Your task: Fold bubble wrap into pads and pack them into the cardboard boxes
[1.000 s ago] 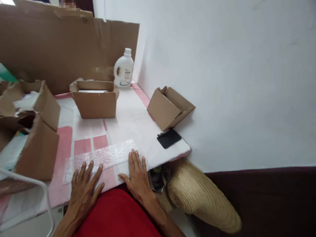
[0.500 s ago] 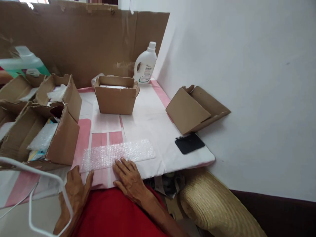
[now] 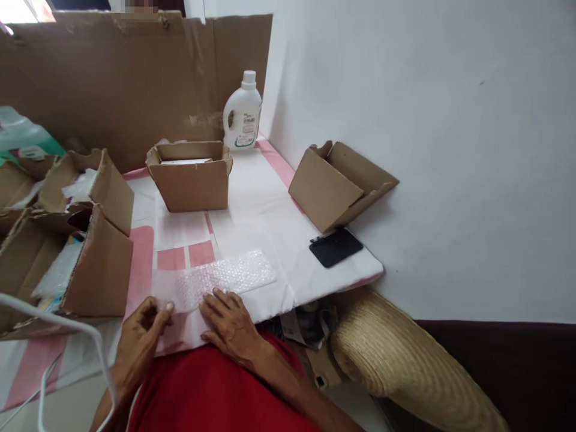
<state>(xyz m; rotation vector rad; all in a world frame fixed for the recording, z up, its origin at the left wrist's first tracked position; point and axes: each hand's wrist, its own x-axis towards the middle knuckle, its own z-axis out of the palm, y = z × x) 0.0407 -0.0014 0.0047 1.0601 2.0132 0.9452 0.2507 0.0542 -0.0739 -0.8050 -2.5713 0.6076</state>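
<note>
Two hands are working at the near edge of the table (image 3: 270, 198). Fingers of the left hand (image 3: 141, 336) are curling inward, with thumb and forefinger pinching the near left end of the bubble wrap sheet (image 3: 225, 277). Fingers of the right hand (image 3: 231, 324) are lying flat and slightly spread, fingertips pressing on the sheet's near edge, gripping nothing. That sheet is lying flat on the white and pink table cover, directly ahead of the person. An open cardboard box (image 3: 189, 177) is standing farther back, with a white bottle (image 3: 243, 117) behind it against the cardboard backing. A tipped box (image 3: 335, 186) is leaning at the wall to the right, a black card (image 3: 335, 247) just beside it. Several open boxes (image 3: 67, 240) are crowding the left side. A straw hat (image 3: 405, 360) is sitting below the table's right corner.
</note>
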